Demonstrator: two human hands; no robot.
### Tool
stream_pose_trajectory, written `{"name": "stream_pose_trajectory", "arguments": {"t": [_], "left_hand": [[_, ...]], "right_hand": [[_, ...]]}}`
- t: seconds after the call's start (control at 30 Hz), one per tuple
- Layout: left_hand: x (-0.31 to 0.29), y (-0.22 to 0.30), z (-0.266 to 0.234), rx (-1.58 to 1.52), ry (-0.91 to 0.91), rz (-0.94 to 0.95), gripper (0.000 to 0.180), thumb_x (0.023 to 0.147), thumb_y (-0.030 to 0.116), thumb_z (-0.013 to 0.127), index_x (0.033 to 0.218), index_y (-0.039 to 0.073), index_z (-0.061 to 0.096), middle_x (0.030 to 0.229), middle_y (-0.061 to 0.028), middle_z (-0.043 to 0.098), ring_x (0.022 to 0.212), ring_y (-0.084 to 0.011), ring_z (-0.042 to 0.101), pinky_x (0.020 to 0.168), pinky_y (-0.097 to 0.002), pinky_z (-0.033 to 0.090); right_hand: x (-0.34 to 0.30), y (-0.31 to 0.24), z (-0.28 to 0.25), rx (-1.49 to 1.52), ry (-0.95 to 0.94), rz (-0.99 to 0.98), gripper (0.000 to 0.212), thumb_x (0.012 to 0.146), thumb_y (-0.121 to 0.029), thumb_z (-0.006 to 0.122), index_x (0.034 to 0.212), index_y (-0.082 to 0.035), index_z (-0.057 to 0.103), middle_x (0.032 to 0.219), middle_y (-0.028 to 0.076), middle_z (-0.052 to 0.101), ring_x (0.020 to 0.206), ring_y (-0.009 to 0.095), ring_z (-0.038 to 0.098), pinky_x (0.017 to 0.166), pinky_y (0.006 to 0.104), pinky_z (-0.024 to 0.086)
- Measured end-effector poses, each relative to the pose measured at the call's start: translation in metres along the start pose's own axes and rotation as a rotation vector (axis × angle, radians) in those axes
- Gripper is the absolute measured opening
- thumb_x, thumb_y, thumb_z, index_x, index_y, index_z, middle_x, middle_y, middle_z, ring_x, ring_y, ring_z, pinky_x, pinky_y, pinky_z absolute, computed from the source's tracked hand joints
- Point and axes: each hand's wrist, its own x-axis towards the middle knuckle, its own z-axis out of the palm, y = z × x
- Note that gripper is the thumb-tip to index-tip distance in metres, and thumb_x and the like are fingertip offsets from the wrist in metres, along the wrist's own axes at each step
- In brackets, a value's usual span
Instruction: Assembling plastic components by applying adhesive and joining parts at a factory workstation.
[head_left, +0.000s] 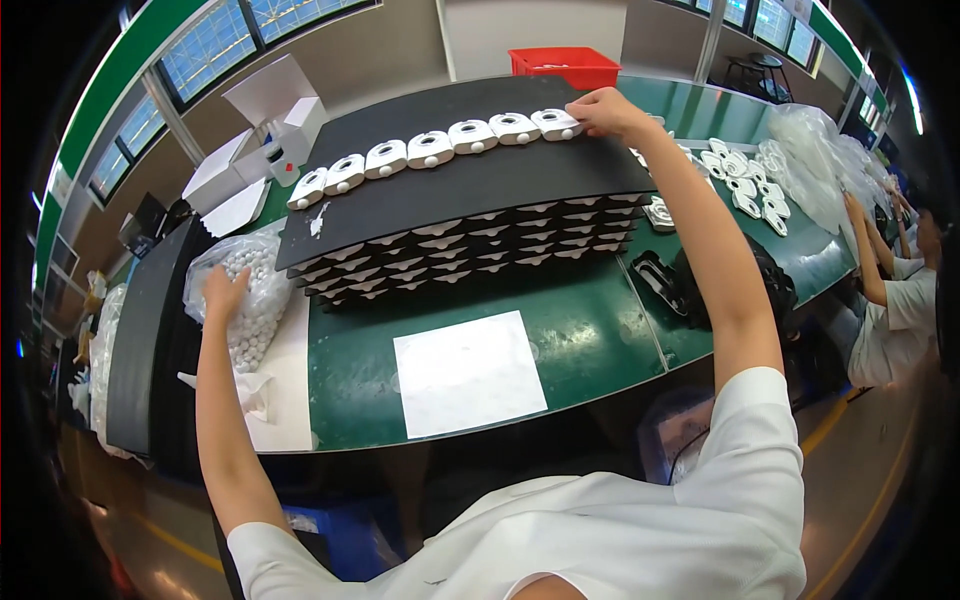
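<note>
A row of several white plastic housings [430,148], each with a dark-centred opening and a small round knob at its front, runs across the top black board [480,193] of a stack. My right hand [605,112] is at the far right end of that row, fingers closed on the edge of the last housing [556,124]. Over on the left, my left hand [225,295] reaches into a clear plastic bag [262,300] of small white balls. Its fingers look apart, though the tips are partly hidden among the balls.
Below the top board, more black boards alternate with layers of white parts. A white paper sheet [470,375] lies on the green table [350,400]. Loose white parts [745,180], plastic bags [810,160] and a co-worker [895,300] are at right. A red bin [565,68] stands behind.
</note>
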Motion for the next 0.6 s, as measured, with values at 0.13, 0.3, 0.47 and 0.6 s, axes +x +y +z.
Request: {"name": "stream_pose_trajectory", "arguments": {"t": [0.13, 0.3, 0.47, 0.6], "left_hand": [[-0.005, 0.021, 0.004, -0.054, -0.207, -0.05, 0.073, 0.079, 0.056, 0.046, 0.124, -0.001, 0.04, 0.124, -0.0286, 0.043, 0.117, -0.0397, 0.041, 0.097, -0.0426, 0.033], [-0.002, 0.056, 0.007, 0.19, -0.324, 0.05, 0.064, 0.082, 0.052, 0.042, 0.123, 0.002, 0.042, 0.122, -0.0279, 0.044, 0.112, -0.0419, 0.044, 0.094, -0.0453, 0.036], [0.004, 0.042, 0.023, 0.173, -0.204, 0.252, 0.041, 0.086, 0.034, 0.043, 0.112, 0.003, 0.05, 0.117, -0.0261, 0.046, 0.101, -0.0438, 0.05, 0.088, -0.046, 0.04], [-0.005, 0.046, 0.011, -0.001, -0.046, 0.261, 0.031, 0.085, 0.029, 0.049, 0.099, 0.003, 0.056, 0.104, -0.0222, 0.054, 0.091, -0.0404, 0.054, 0.077, -0.0454, 0.043]], "right_hand": [[-0.014, 0.008, -0.033, -0.058, 0.094, -0.111, 0.029, 0.075, -0.022, 0.064, 0.093, 0.001, 0.065, 0.076, 0.006, 0.061, 0.066, 0.009, 0.055, 0.058, 0.021, 0.047], [-0.021, 0.084, -0.079, -0.897, 0.198, -0.051, 0.026, 0.071, -0.016, 0.062, 0.092, 0.0, 0.063, 0.092, 0.018, 0.063, 0.084, 0.031, 0.061, 0.072, 0.0384, 0.05], [-0.045, 0.144, -0.073, -1.063, -0.1, 0.131, 0.044, 0.067, -0.003, 0.06, 0.111, -0.008, 0.057, 0.103, 0.019, 0.059, 0.096, 0.033, 0.056, 0.084, 0.0369, 0.045], [-0.075, 0.131, -0.07, -0.999, -0.239, 0.07, 0.066, 0.065, 0.007, 0.056, 0.126, -0.013, 0.043, 0.118, 0.016, 0.05, 0.114, 0.035, 0.041, 0.097, 0.0362, 0.036]]}}
